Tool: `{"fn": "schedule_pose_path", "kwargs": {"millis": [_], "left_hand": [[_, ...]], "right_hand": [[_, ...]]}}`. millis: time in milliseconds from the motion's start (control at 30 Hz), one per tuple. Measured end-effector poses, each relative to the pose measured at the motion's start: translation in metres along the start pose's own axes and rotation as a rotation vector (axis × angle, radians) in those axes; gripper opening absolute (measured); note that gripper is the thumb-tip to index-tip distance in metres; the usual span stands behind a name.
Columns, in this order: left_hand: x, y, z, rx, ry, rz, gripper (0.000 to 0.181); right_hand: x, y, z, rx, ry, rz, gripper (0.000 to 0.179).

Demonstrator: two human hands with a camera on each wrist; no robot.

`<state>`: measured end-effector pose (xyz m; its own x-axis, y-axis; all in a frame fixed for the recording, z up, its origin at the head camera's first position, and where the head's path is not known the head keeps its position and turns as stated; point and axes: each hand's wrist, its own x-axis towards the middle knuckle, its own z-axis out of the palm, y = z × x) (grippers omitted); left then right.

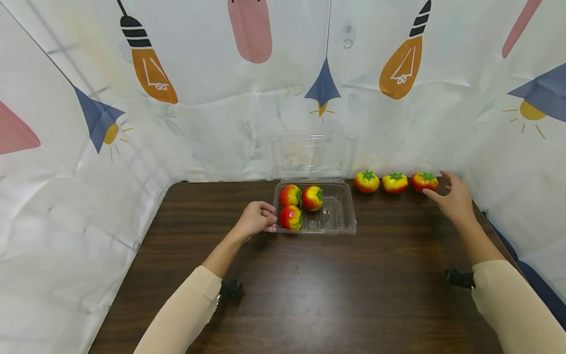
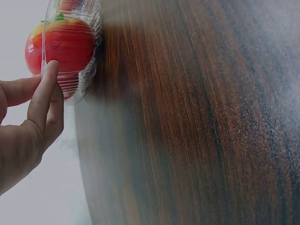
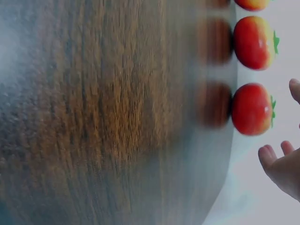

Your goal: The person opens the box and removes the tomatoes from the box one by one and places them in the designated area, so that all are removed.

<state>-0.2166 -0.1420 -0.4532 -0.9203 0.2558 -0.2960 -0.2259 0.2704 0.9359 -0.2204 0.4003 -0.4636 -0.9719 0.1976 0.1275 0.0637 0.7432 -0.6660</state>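
The right hand point(image 1: 452, 197) is hovering open near the desk's point(image 1: 318, 290) far right corner, thumb and fingers spread, gripping nothing. Just to its left, the rightmost tomato point(image 1: 424, 181) is sitting at the far edge, a small gap showing in the right wrist view; being roundish, it is presenting no clear long axis, and its leafy top is facing up. Two more tomatoes point(image 1: 395, 184) are lining up leftward. Beyond them, along the far edge, a clear container point(image 1: 347, 209) is standing with its lid point(image 1: 314, 157) raised, holding three tomatoes point(image 1: 290, 217). The left hand point(image 1: 257, 218), much farther from the rightmost tomato, is pinching the container's left side.
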Motion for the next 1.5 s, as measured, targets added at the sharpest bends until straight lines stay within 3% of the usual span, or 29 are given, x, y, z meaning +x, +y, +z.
{"fn": "schedule_pose_path", "kwargs": {"millis": [300, 567, 867, 1133, 1500], "left_hand": [[-0.001, 0.0, 0.0, 0.0, -0.008, -0.007, 0.03], [-0.001, -0.002, 0.0, -0.001, -0.008, -0.008, 0.031], [0.0, -0.003, 0.0, 0.004, -0.006, 0.001, 0.031], [-0.001, -0.001, -0.001, 0.006, -0.007, 0.003, 0.031], [0.0, -0.001, -0.001, 0.003, -0.005, 0.0, 0.032]], "right_hand": [[-0.013, -0.021, -0.002, 0.063, 0.017, -0.083, 0.081], [-0.025, -0.043, 0.003, 0.079, -0.03, -0.127, 0.081], [-0.037, -0.077, 0.016, 0.087, -0.056, -0.25, 0.074], [-0.038, -0.1, 0.03, 0.108, -0.102, -0.334, 0.07], [-0.038, -0.124, 0.046, 0.053, -0.168, -0.41, 0.067]]}}
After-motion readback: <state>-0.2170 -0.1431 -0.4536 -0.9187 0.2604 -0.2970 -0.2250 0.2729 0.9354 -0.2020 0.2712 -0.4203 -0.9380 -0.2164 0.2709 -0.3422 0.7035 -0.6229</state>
